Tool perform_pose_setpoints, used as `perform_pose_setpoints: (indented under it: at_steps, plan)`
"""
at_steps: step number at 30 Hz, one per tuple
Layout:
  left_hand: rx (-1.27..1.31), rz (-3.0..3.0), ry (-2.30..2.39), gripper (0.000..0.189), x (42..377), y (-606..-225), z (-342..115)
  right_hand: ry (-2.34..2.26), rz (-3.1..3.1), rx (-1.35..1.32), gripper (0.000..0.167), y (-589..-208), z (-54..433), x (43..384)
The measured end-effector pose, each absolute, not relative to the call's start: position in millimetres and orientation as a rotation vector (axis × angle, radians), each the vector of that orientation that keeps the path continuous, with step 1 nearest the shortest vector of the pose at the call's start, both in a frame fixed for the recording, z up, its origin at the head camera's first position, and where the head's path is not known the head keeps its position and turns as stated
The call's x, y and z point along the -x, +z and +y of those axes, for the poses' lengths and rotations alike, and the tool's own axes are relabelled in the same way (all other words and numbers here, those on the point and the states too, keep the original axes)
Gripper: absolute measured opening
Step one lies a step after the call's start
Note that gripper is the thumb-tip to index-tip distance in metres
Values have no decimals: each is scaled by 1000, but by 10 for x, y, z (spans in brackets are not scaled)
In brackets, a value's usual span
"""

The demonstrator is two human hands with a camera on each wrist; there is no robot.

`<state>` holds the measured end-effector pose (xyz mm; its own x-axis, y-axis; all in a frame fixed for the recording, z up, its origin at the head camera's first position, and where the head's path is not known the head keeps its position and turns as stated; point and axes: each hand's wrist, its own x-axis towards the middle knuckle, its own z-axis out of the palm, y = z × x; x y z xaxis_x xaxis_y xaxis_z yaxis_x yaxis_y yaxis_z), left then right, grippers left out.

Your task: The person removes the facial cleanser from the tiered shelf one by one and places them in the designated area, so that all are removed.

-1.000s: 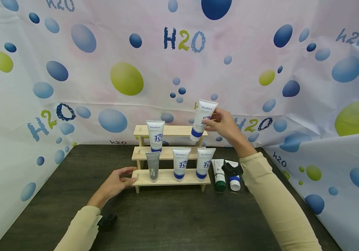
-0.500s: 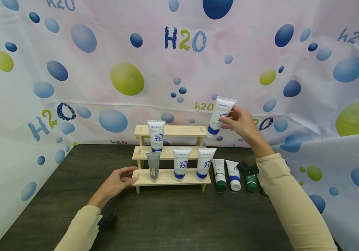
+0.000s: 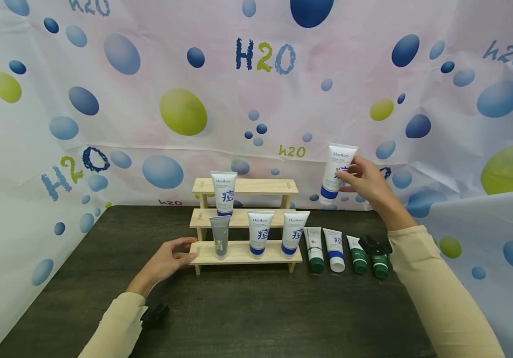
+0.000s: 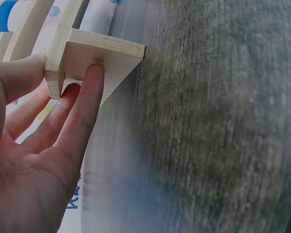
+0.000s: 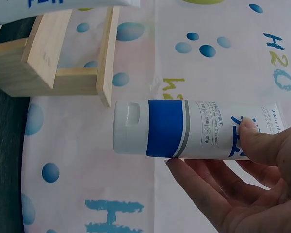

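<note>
My right hand [image 3: 365, 181] pinches a white cleanser tube [image 5: 167, 128] between thumb and fingers. The tube has a blue band and sits cap down, slightly tilted, in the air to the right of the three-tier wooden display stand [image 3: 247, 252]. My left hand [image 3: 168, 261] grips the left end of the stand's bottom step, thumb on one face and fingers against the wood in the left wrist view. On the bottom step stand a grey tube [image 3: 220, 236] and two white-and-blue tubes, the left one [image 3: 259, 232] near the middle. Another white tube [image 3: 224, 193] stands higher up, at the left.
Right of the stand, several tubes lie on the dark wooden table [image 3: 256, 308]: a green-capped white tube [image 3: 313, 246], a white-and-blue tube [image 3: 335, 248] and green tubes [image 3: 358, 259] partly behind the right wrist's black strap [image 3: 374, 245]. A dotted curtain [image 3: 247, 99] hangs behind.
My right hand has carried the white tube rightward from the stand's top right end, first slightly up, then down. The green tubes have come into view. The left hand stays in place.
</note>
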<state>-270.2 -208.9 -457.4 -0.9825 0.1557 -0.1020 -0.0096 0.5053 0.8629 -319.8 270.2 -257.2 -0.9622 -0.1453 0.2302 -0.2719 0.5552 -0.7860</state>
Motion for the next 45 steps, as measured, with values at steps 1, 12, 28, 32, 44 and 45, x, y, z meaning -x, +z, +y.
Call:
perform_pose_setpoints:
  at_steps: [1, 12, 28, 32, 44, 45]
  plan:
    - [-129, 2579, 1479, 57, 2700, -4574, -2091, 1365, -2657, -349, 52, -2581, 2727, 3195]
    - [-147, 2587, 1486, 58, 2712, -4597, -2101, 1268, -2778, -311, 53, -2687, 3030, 3153]
    - [-151, 2566, 1519, 58, 2731, -4604, -2106, 1198, -2846, -191, 59, -2968, 3662, 3153]
    - [-149, 2560, 1526, 58, 2742, -4616, -2102, 1194, -2872, -166, 61, -3041, 3822, 3141]
    - [-162, 2549, 1540, 58, 2729, -4626, -2109, 1177, -2978, -43, 59, -3228, 4206, 3086]
    - [-162, 2552, 1538, 58, 2727, -4626, -2111, 1177, -2989, -33, 60, -3243, 4231, 3086]
